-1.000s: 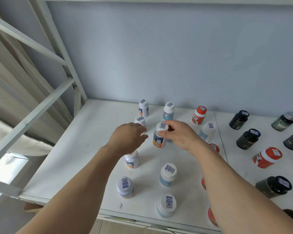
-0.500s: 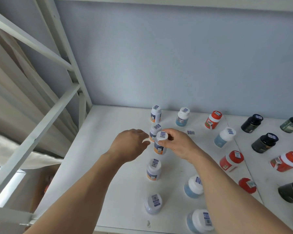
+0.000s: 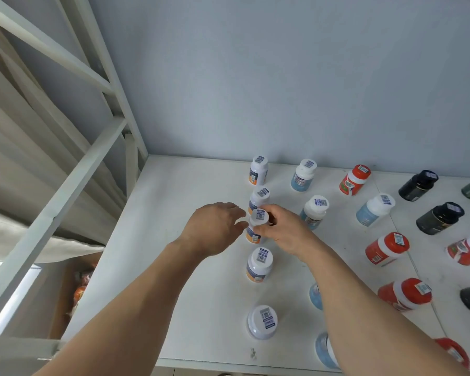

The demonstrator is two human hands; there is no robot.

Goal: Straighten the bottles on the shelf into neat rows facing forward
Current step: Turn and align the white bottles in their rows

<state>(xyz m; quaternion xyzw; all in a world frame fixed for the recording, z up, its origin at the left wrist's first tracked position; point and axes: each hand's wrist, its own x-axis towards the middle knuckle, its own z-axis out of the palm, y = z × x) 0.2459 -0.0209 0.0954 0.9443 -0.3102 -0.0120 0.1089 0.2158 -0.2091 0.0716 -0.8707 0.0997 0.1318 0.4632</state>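
A white bottle with an orange label (image 3: 256,226) stands upright in a column of like bottles on the white shelf (image 3: 190,191). My right hand (image 3: 285,230) grips it from the right, fingers curled round its neck and body. My left hand (image 3: 215,226) is just left of it, fingers loosely bent, the thumb touching or almost touching the bottle's side. Behind it stand two more orange-label bottles (image 3: 259,197) (image 3: 258,169). In front are another (image 3: 259,264) and a white-capped one (image 3: 263,321).
Blue-label bottles (image 3: 314,211) (image 3: 303,175) form a second column, partly hidden by my right arm. Red bottles (image 3: 354,179) (image 3: 385,248) and dark bottles (image 3: 440,217) lie scattered to the right. The shelf's white frame (image 3: 65,185) rises at the left; the wall closes the back.
The view has shifted left, so the bottles sit further right in the picture. My right hand has carried the orange-label bottle into the left column. My left hand stays beside it.
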